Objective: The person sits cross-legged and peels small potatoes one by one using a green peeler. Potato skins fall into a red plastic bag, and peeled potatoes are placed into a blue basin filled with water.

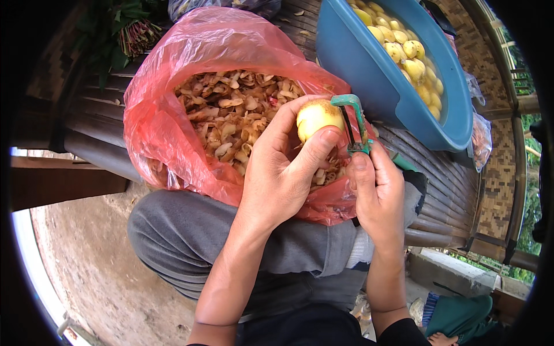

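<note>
My left hand (283, 167) is closed around a mostly peeled yellow potato (318, 120), thumb along its near side. A little brown skin shows at the potato's top edge. In my right hand (376, 187) is a green Y-shaped peeler (359, 118), its blade upright against or very close to the potato's right side. Both hands are over a red plastic bag (167, 109), opened wide. Inside it lies a heap of brown and pale potato peelings (234, 112).
Right of the bag, a blue basin (363, 69) holds many peeled potatoes (412, 57) in water. Bundled leafy greens (138, 36) lie at the far left. Everything rests on a bamboo-slat platform (92, 115). At lower right, part of another person in green (459, 317) shows.
</note>
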The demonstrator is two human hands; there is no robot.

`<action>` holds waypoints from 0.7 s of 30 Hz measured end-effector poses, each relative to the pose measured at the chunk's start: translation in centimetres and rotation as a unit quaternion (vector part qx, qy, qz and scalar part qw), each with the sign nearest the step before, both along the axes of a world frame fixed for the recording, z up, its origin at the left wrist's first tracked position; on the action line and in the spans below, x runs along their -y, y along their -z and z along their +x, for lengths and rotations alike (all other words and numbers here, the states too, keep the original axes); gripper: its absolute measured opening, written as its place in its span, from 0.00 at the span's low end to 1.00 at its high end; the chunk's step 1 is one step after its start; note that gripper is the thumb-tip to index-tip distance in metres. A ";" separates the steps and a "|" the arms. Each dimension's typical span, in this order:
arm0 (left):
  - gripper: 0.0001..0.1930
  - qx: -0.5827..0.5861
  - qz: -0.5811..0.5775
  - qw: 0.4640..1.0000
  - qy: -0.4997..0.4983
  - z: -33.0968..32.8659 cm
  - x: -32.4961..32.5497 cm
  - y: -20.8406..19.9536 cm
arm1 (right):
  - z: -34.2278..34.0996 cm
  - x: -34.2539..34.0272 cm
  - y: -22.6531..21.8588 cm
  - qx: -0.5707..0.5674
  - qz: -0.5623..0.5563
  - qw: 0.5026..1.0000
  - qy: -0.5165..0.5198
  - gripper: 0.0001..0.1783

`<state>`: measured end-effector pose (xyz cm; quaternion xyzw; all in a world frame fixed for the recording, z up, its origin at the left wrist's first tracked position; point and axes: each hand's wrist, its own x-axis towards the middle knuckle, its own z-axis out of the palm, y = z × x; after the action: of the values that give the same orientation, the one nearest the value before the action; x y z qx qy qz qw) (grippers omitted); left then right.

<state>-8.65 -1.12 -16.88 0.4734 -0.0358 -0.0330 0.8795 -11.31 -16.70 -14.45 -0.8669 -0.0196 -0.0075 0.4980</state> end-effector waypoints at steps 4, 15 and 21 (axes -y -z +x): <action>0.21 -0.027 0.042 0.998 -0.038 -0.4 0.1 -0.2 | 0.2 0.1 -0.6 0.038 -0.047 0.997 -0.039 0.12; 0.17 -0.008 0.196 0.955 -0.222 -0.2 0.4 1.2 | -0.4 -2.6 -1.2 0.051 -0.105 0.990 -0.085 0.11; 0.16 0.056 0.265 0.917 -0.294 -0.5 0.4 1.3 | -0.2 -3.7 -0.6 0.094 -0.135 0.985 -0.057 0.11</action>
<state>-9.15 -1.49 -18.19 0.6794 0.0659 0.2448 0.6885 -11.48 -13.02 -13.90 -0.9189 -0.1167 -0.0580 0.3723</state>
